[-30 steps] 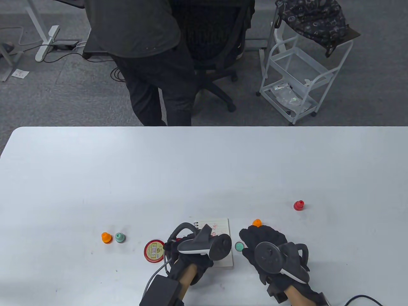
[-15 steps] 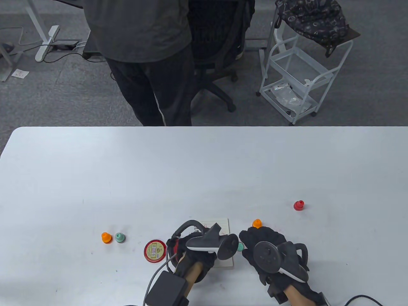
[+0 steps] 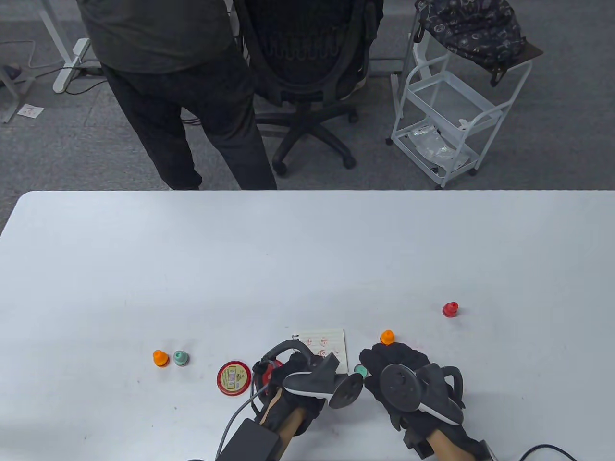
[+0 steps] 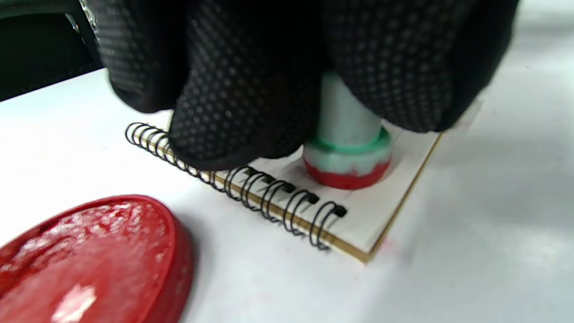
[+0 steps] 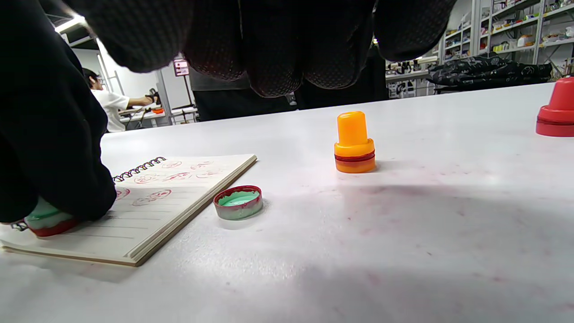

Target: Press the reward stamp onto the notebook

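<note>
As our left hand (image 4: 287, 76) drew back toward six o'clock across the spiral-bound lined paper notebook (image 4: 381, 215), its curled fingers pressed the mint-green plastic reward stamp (image 4: 347, 150) onto the page's near edge, so we judged an imprint underway. Our right hand (image 3: 396, 370) rested slack and empty on the white worktop (image 3: 307, 259). No writing was legible.

Glossy red ink pad (image 4: 85, 255); wire-bound paper notebook (image 4: 381, 197); dotted cloth glove.
</note>
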Motion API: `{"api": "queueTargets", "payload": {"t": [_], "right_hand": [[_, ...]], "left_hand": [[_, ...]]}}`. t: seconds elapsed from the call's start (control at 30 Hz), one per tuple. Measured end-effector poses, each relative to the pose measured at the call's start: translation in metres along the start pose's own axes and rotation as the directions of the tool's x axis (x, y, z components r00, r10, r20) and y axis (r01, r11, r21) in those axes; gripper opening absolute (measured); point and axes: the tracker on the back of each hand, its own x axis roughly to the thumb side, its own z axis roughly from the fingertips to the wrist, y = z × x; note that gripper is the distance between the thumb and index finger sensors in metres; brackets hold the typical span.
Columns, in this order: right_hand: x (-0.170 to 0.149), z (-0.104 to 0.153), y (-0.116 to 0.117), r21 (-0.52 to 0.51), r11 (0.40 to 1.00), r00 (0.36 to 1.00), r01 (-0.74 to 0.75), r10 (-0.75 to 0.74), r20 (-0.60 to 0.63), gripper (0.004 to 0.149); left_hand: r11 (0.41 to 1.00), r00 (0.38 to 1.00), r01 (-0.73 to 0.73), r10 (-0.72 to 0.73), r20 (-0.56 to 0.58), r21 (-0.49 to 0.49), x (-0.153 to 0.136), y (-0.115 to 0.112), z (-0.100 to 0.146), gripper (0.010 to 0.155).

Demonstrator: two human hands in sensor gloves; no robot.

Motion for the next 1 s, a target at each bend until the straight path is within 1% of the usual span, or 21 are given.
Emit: {"api": "queueTargets", "payload": {"t": [0.13,0.2,0.23,0.3,0.37,0.4,0.47,0.6,0.67,0.77,0.8,0.83,0.9,0.93,1.0], "right_hand": [[0.0,0.0,0.0,0.0,1.0,1.0,0.0,0.0,0.0,0.057],[0.0,0.0,0.0,0.008,1.0,1.0,0.001,-0.001,0.004,0.057],[0.0,0.0,0.0,0.008,1.0,1.0,0.003,-0.003,0.005,0.057],[0.001,0.0,0.0,0.007,1.0,1.0,0.005,-0.005,0.006,0.056],[0.0,0.0,-0.001,0.005,1.0,1.0,0.008,-0.009,0.003,0.057],[0.0,0.0,-0.001,0.006,1.0,1.0,0.01,-0.01,0.0,0.056],[-0.001,0.0,-0.001,0.006,1.0,1.0,0.016,-0.016,-0.006,0.057],[-0.001,-0.002,0.001,0.015,1.0,1.0,0.018,-0.018,-0.01,0.057],[-0.001,-0.003,0.002,0.021,1.0,1.0,0.018,-0.018,-0.013,0.057],[-0.001,-0.003,0.004,0.027,0.999,1.0,0.018,-0.017,-0.016,0.057],[-0.001,-0.003,0.004,0.028,0.999,1.0,0.017,-0.016,-0.017,0.057],[-0.001,-0.003,0.005,0.029,0.999,1.0,0.017,-0.016,-0.024,0.058],[-0.002,-0.004,0.007,0.035,0.999,0.999,0.022,-0.021,-0.033,0.058],[-0.003,-0.005,0.008,0.042,0.999,0.999,0.026,-0.024,-0.04,0.058],[-0.004,-0.007,0.011,0.051,0.998,0.998,0.031,-0.028,-0.052,0.059]], "left_hand": [[0.999,1.0,-0.009,0.009,0.001,0.051,0.0,-0.004,0.007,0.046],[0.995,1.0,-0.025,0.024,0.016,0.097,-0.001,-0.007,0.012,0.046],[0.992,0.999,-0.043,0.04,0.028,0.119,-0.003,-0.008,0.015,0.047],[0.985,0.997,-0.081,0.08,0.01,0.156,-0.01,-0.011,0.022,0.048],[0.964,0.987,-0.155,0.158,0.002,0.214,-0.019,-0.014,0.03,0.049],[0.956,0.984,-0.17,0.176,-0.002,0.24,-0.022,-0.013,0.034,0.049],[0.943,0.984,-0.167,0.179,-0.018,0.288,-0.028,-0.01,0.044,0.049],[0.935,0.989,-0.114,0.14,-0.055,0.336,-0.035,-0.002,0.069,0.049],[0.92,0.986,-0.112,0.15,-0.071,0.375,-0.04,0.0,0.081,0.049],[0.864,0.971,-0.151,0.22,-0.091,0.48,-0.05,-0.004,0.096,0.049],[0.826,0.959,-0.183,0.27,-0.09,0.534,-0.054,-0.008,0.102,0.049],[0.773,0.937,-0.237,0.342,-0.073,0.588,-0.058,-0.014,0.106,0.049],[0.709,0.899,-0.33,0.438,-0.022,0.624,-0.065,-0.019,0.111,0.05],[0.699,0.893,-0.342,0.451,-0.016,0.628,-0.067,-0.019,0.114,0.05],[0.663,0.896,-0.308,0.444,-0.027,0.683,-0.072,-0.017,0.124,0.05]]}}
